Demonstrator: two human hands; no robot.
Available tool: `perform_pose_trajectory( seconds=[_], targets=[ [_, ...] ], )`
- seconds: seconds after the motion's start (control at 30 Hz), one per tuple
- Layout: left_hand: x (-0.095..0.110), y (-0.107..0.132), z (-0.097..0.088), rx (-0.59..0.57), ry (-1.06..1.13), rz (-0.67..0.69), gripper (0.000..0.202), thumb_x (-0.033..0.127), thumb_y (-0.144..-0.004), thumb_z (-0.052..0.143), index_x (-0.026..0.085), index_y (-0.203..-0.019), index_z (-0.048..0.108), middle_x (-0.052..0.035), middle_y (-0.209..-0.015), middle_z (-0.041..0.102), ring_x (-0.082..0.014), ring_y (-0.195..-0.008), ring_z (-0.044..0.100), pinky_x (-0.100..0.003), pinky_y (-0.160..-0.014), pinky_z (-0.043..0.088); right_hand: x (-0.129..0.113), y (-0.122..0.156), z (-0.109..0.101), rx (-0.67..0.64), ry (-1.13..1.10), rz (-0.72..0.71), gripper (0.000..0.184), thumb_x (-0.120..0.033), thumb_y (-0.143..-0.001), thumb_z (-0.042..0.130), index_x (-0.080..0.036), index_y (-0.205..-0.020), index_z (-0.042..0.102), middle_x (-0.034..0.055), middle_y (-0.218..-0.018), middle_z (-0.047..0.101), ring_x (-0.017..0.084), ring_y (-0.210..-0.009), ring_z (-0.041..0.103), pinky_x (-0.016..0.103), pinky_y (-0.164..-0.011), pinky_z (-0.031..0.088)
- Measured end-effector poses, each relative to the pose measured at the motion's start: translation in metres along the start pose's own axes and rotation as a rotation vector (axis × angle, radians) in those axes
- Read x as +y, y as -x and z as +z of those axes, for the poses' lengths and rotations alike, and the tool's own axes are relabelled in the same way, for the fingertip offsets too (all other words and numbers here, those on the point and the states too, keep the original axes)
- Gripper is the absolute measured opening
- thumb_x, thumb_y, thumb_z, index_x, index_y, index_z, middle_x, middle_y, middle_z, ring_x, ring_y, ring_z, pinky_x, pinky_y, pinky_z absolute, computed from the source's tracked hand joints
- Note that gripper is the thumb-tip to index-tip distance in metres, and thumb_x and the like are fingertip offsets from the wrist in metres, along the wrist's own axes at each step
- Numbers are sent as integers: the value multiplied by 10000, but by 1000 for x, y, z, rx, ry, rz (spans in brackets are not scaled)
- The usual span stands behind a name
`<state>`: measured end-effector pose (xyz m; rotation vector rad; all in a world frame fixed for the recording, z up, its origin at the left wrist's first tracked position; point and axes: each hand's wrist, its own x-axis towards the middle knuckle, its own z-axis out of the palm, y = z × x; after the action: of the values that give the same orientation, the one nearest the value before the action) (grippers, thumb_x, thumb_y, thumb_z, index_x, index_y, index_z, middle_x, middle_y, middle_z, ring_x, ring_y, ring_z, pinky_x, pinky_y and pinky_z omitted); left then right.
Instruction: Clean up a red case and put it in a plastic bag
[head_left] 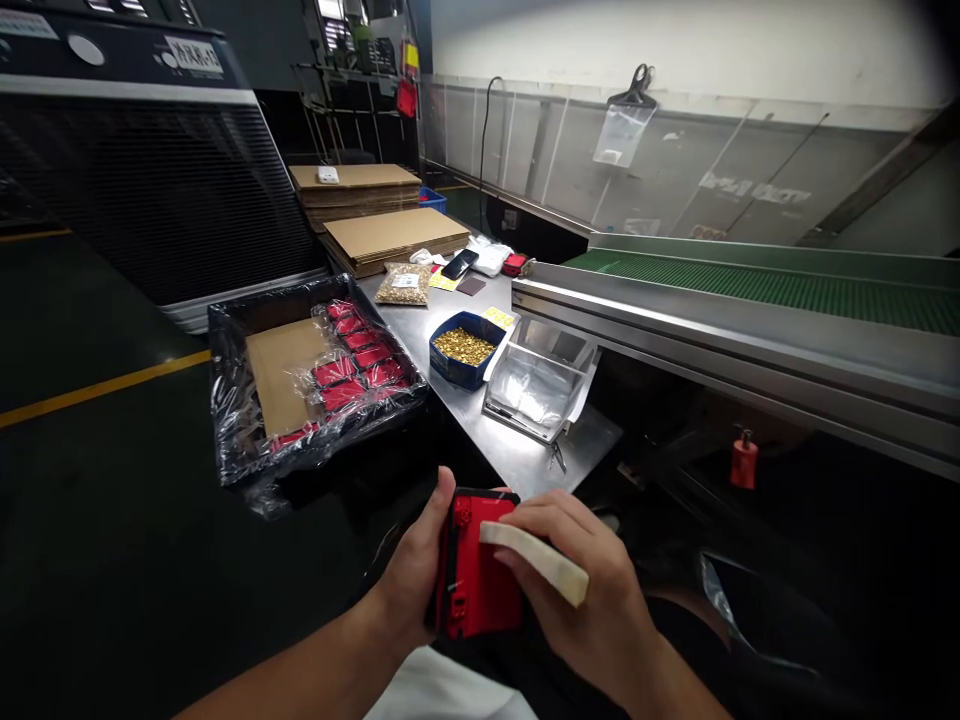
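Observation:
My left hand (411,575) grips a red plastic part with a black edge (480,580) by its left side, thumb along the rim. Small red fittings stand along that side of the part. In my right hand (592,580) is a pale, slightly curved flat strip (536,560), pinched between thumb and fingers. The strip's far end is over the red face; whether it touches cannot be told. Beyond my hands, a blue bin of small brass-coloured pieces (466,348) sits on the metal table (525,465).
Left of the table stands a black crate (225,400) lined with clear plastic, holding cardboard and several red parts (367,355). Plastic bags (536,385) lie by the bin. Cardboard stacks (397,235) are at the back. A green conveyor (750,290) runs along the right.

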<state>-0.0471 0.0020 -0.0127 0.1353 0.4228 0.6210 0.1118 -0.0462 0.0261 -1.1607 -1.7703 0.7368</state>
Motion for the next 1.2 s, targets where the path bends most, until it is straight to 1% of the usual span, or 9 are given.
perform_pose_trajectory(
  seconds=[0.43,0.47,0.53,0.6,0.63,0.73,0.83,1.0,1.2],
  targets=[
    [0,-11,-9,86,-4,-32,661,692,-911,461,88,-701,629,-56,-618,576,-122,-515,552,-200,-496,444,10,-1,-4,-75,-111,38,115,-217,-884,656,-230,-996,678,33,-933,662,163,-837,625,281,-738,520],
    [2,-11,-10,106,-6,-22,659,691,-913,456,82,-763,657,-69,-657,602,-133,-545,579,-209,-521,471,15,3,-5,-44,-146,61,94,-237,-886,659,-228,-976,682,35,-931,664,168,-835,629,279,-728,521],
    [5,-8,-12,158,-27,20,664,701,-909,443,90,-999,686,-105,-801,665,-181,-652,644,-255,-598,531,35,15,-7,204,-199,186,123,-299,-898,649,-220,-992,660,42,-922,663,182,-814,638,277,-685,521],
    [8,-4,-13,193,-66,90,710,724,-897,427,121,-1219,621,-141,-952,685,-248,-775,679,-338,-679,570,68,26,-6,504,-200,405,264,-405,-900,631,-209,-1073,592,40,-885,648,186,-729,627,278,-612,510],
    [9,-1,-14,191,-88,122,743,737,-889,417,124,-1271,590,-158,-996,683,-279,-814,683,-386,-718,578,86,30,-4,564,-158,524,344,-469,-895,611,-203,-1106,552,33,-855,636,183,-680,610,280,-584,501],
    [9,5,-17,167,-137,179,812,764,-863,423,111,-1331,541,-197,-1062,674,-343,-886,681,-494,-828,559,141,35,8,429,107,783,423,-563,-878,542,-186,-1069,517,38,-826,628,218,-714,617,323,-654,510],
    [7,10,-20,126,-180,244,844,780,-829,472,114,-1342,537,-207,-1085,665,-360,-942,667,-535,-890,532,174,29,20,347,274,885,443,-557,-854,532,-176,-1077,509,91,-898,649,289,-847,641,375,-731,498],
    [5,14,-20,100,-215,369,781,764,-844,466,153,-1319,575,-201,-1135,640,-345,-1008,624,-604,-945,486,182,17,29,385,443,945,543,-596,-834,508,-138,-1126,513,197,-1061,614,396,-969,613,470,-801,467],
    [4,16,-22,93,-247,350,823,820,-750,538,214,-1303,600,-159,-1156,636,-356,-1022,611,-547,-930,503,177,13,29,536,436,908,749,-617,-813,543,-82,-1313,384,282,-1268,464,459,-1084,557,560,-876,448]
  ],
)
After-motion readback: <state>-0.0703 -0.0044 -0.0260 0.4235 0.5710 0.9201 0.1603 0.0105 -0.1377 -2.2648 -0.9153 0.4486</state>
